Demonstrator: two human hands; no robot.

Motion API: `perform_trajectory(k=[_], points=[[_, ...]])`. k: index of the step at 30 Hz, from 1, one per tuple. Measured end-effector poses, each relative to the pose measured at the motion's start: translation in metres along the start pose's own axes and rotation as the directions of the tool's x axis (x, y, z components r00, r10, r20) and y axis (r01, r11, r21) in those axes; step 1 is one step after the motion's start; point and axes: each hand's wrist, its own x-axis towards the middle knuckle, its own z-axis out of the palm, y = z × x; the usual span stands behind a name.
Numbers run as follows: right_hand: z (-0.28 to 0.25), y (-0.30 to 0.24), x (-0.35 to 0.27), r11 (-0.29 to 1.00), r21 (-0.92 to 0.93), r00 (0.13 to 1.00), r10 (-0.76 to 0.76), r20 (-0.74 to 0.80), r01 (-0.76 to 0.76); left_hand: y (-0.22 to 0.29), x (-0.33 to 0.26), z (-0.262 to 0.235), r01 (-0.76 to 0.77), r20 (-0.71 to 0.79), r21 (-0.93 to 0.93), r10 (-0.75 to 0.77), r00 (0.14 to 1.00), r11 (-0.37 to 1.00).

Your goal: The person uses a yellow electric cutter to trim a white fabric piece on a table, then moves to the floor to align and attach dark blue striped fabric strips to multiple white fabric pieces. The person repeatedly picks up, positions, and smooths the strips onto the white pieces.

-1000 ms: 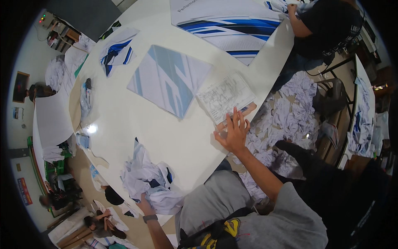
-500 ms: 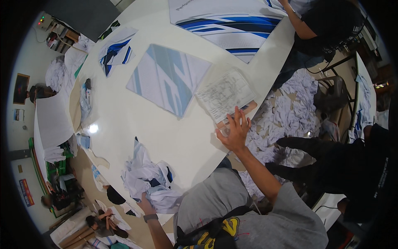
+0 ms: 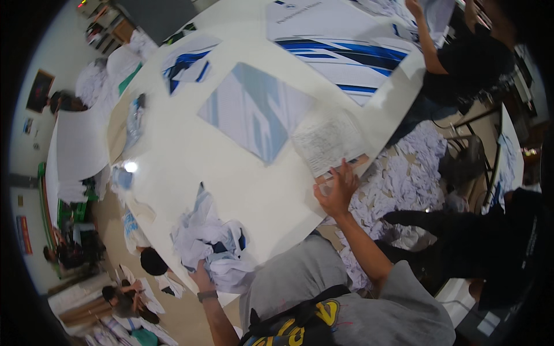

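Observation:
My right hand (image 3: 339, 193) lies with spread fingers on the lower edge of a paper sheet (image 3: 329, 141) covered in line drawings, seemingly inside a clear sleeve. Brownish strips show along that edge. At the table's near left edge, my left hand (image 3: 203, 279) grips the underside of a crumpled bundle of white fabric (image 3: 213, 245) with blue and dark patches; some of its fingers are hidden in the folds. Beyond the paper lies a flat, pale-blue and white striped panel (image 3: 254, 112), apart from both hands.
A large blue and white printed panel (image 3: 340, 49) lies at the far right, beside a co-worker in black (image 3: 467, 69). A smaller blue and white piece (image 3: 187, 66) rests far left. Scrap heaps (image 3: 404, 173) cover the floor right of the white table (image 3: 173, 155).
The whole view has shifted, so the table's things sit further right. My right hand stays on the paper and my left on the fabric bundle. The co-worker's arm at the far right has moved.

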Motion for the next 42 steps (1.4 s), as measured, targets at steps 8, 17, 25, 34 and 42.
perform_trajectory(k=[8, 17, 25, 34, 42], points=[[-0.011, -0.062, -0.006, 0.916, 0.297, 0.958, -0.287, 0.011, 0.271, 0.026, 0.001, 0.012, 0.243, -0.151, -0.034, -0.245, 0.958, 0.97], [0.094, -0.237, -0.02, 0.533, 0.81, 0.494, -0.787, 0.369, 0.244, 0.006, -0.007, 0.001, 0.011, 0.168, -0.282, 0.038, 0.985, 0.959], [0.076, -0.242, -0.142, 0.514, 0.436, 0.095, -0.561, 0.822, -0.738, 0.006, -0.05, 0.021, 0.176, -0.077, -0.643, -0.292, 0.953, 0.745], [0.028, -0.32, -0.194, 0.661, 0.456, 0.049, -0.537, 0.842, -0.597, 0.025, -0.097, -0.114, -0.319, -0.427, -0.209, 0.207, 0.88, 0.924], [0.038, -0.475, -0.43, 0.792, 0.436, -0.163, -0.542, 0.825, -0.427, -0.045, -0.147, -0.414, -0.265, -0.478, -0.245, 0.121, 0.87, 0.933]])
